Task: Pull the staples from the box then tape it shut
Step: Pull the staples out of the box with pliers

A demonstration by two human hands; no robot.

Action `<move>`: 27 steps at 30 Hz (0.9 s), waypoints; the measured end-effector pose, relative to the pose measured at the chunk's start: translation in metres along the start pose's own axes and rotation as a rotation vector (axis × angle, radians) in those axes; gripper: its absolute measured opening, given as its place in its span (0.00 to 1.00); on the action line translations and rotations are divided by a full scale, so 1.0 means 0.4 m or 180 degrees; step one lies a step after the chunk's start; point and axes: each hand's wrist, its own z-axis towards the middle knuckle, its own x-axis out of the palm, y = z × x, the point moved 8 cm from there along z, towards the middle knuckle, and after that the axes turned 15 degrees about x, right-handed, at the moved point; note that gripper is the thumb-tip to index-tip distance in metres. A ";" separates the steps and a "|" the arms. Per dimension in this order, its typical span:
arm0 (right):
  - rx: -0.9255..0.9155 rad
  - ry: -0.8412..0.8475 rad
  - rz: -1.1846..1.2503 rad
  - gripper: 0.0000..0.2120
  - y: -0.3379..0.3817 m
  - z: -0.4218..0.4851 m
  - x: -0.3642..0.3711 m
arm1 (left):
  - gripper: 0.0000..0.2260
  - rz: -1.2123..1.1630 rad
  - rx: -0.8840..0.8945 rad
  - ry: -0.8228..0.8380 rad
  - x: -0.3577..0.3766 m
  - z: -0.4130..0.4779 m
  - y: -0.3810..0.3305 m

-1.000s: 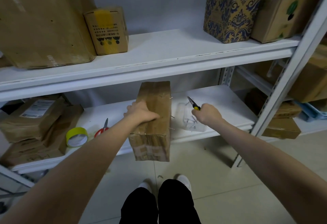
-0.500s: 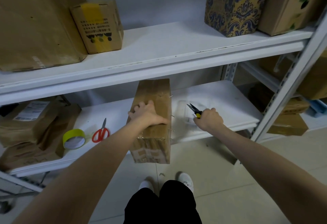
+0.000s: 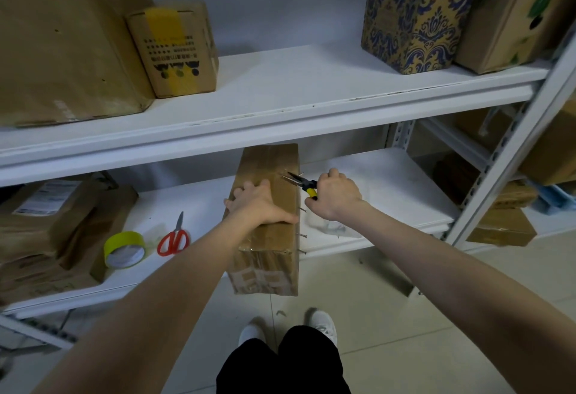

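Staples (image 3: 302, 235) jut from the right edge of the cardboard box (image 3: 268, 256), which your left hand (image 3: 258, 203) presses flat-fingered on the lower shelf (image 3: 389, 181), while your right hand (image 3: 336, 191) grips needle-nose pliers (image 3: 304, 185) there; the tape roll (image 3: 121, 239) left of it is untouched.

The left hand (image 3: 260, 203) lies flat on the top of the brown box (image 3: 274, 163) on the lower shelf (image 3: 389, 181), fingers spread toward its left edge and thumb stretched toward its right edge. Just right of those fingers, the right hand (image 3: 335, 194) grips the yellow-handled pliers (image 3: 300, 182), whose slightly parted tips reach past its knuckles to the box's upper right edge. Metal staples (image 3: 302, 235) stick out of the box's right side nearer the person than the left thumb, while red scissors (image 3: 174, 239) and a yellow tape roll (image 3: 123, 248) lie well left of the left fingers.
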 end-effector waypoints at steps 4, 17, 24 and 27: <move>-0.0098 -0.0052 -0.0181 0.24 0.040 0.014 -0.008 | 0.44 -0.0006 -0.0012 0.0016 -0.004 0.001 0.005; 0.0657 0.1370 0.1827 0.19 0.021 0.023 0.040 | 0.44 -0.0101 -0.0073 -0.0252 -0.001 0.014 0.007; 0.0473 0.0773 0.1205 0.18 0.025 0.009 0.026 | 0.43 0.0027 -0.0041 -0.0130 -0.004 0.018 0.011; 0.0550 0.0684 0.1465 0.18 0.014 0.008 0.038 | 0.43 0.0054 -0.0053 -0.0148 -0.007 0.018 0.009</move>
